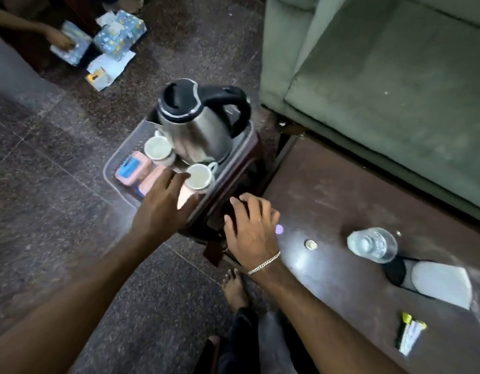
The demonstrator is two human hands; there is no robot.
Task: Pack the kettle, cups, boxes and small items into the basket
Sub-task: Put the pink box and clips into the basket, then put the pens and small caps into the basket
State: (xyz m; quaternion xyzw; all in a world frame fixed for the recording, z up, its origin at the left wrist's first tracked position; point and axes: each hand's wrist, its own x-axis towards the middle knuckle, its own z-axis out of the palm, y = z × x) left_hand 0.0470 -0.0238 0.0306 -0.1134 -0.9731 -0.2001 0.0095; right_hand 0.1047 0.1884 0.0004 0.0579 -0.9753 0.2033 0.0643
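1. Overhead, a green sofa (382,85) is seen filling the upper right, set on a dark speckled floor (44,163)
2. A dark wooden table (355,201) is seen in front of the sofa, running to the lower right
3. A clear plastic basket (117,160) is set on a dark stool (233,179) just beside the table's near corner
4. A steel kettle (198,130) with a black lid and handle is stood upright in the far part of the basket
5. Two white cups (157,149) are placed in the basket: one at the kettle's left, the other (199,177) in front of the kettle
6. Pink boxes (133,167) with blue tops are laid in the basket's near left part
7. The left hand (163,203) is held over the basket's near edge, fingers spread and extended toward the nearer cup; nothing is gripped
8. The right hand (252,228), a chain at its wrist, is laid open with fingers curled on the stool's near side; nothing is seen to be held
9. On the table, a clear water bottle (372,244), a grey and black pad (433,282), small sachets (410,336) and a coin (310,244) are left well apart from the basket
10. At the upper left, blue patterned packs (120,33) are seen on the floor, one touched by another person's hand (61,40)
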